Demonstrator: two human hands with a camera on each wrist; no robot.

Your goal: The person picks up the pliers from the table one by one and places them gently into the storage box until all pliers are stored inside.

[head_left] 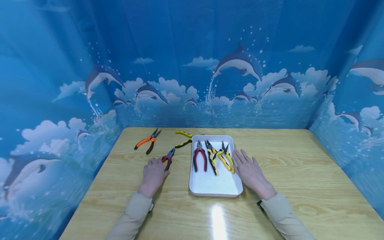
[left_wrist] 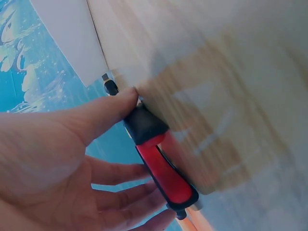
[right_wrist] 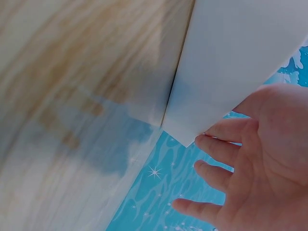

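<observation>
My left hand [head_left: 154, 175] grips a pair of red-and-black pliers [head_left: 170, 155] on the table, left of a white tray [head_left: 214, 186]. In the left wrist view the thumb lies at one handle's black end and the fingers bend along the other side of the pliers [left_wrist: 166, 173]. My right hand [head_left: 250, 171] lies with spread fingers against the tray's right side. Its fingertips are right at the white wall [right_wrist: 211, 86] in the right wrist view. Inside the tray are red-and-black pliers [head_left: 196, 156], black-and-yellow pliers [head_left: 213, 163] and yellow-handled pliers [head_left: 230, 162].
Orange-and-black long-nose pliers [head_left: 143, 141] lie at the table's back left. Another yellow-and-black pair [head_left: 183, 133] sits behind the tray's left corner, its head partly hidden by the rim. A blue dolphin-print curtain [head_left: 186, 60] borders the wooden table [head_left: 288, 153] at the back and sides.
</observation>
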